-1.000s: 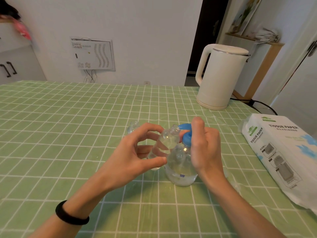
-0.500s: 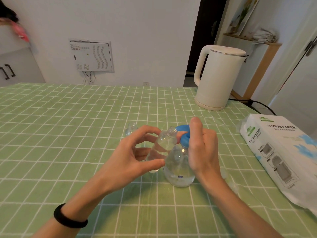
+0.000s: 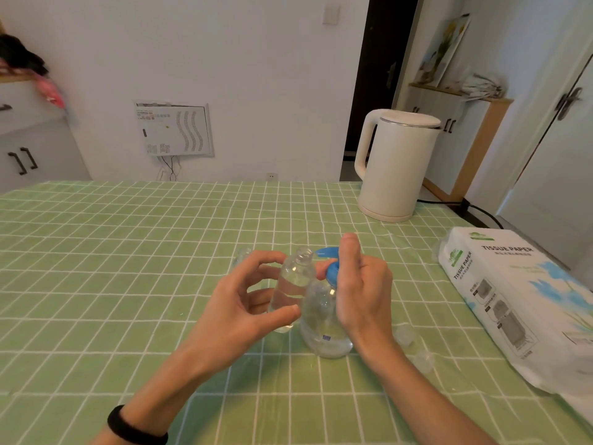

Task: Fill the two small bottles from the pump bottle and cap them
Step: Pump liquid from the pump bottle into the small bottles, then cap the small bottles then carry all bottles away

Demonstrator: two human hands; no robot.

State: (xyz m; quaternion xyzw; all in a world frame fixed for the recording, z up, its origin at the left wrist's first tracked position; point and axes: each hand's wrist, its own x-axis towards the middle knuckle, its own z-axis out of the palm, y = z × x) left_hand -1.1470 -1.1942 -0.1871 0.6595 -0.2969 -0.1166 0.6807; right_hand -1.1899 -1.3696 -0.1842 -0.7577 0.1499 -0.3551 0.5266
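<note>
Checked cloth (image 3: 128, 268), left fingers (image 3: 279, 316) pinch clear small bottle (image 3: 293, 281), right fingers (image 3: 349, 252) grip pump bottle (image 3: 321, 329)

far bottle (image 3: 242, 255) mostly hidden, tissue pack (image 3: 513, 300) cropped

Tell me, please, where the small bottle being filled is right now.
In the head view, the small bottle is mid-table, held tilted in the left hand, its open neck at the blue spout of the pump bottle, which the right hand holds.

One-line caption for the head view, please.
Left hand holds a small bottle at the spout of the pump bottle; right hand grips the blue pump head.
</note>
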